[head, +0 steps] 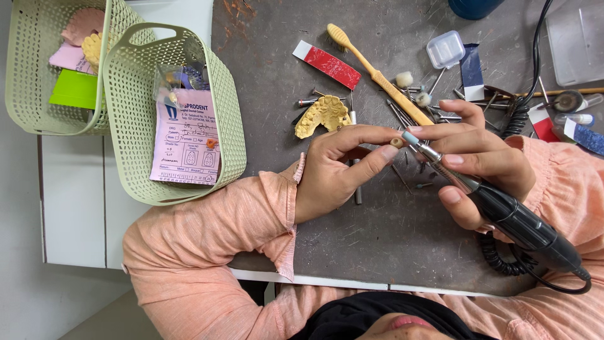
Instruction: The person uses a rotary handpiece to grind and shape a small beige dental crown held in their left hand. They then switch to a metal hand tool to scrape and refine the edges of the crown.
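Head view: a small tan tooth piece (396,143) is pinched in the left hand (340,170) fingertips above the grey table (377,239), while a black rotary handpiece (503,211), gripped by the right hand (481,160), is held at it, grinding judged unfinished.

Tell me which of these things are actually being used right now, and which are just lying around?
In use:
left hand pinching a small tooth-shaped piece
right hand holding the black rotary handpiece, tip at the piece

Lying about:
yellow dental cast
yellow toothbrush
red and white strip
small clear box
loose burs
green baskets with a pink form
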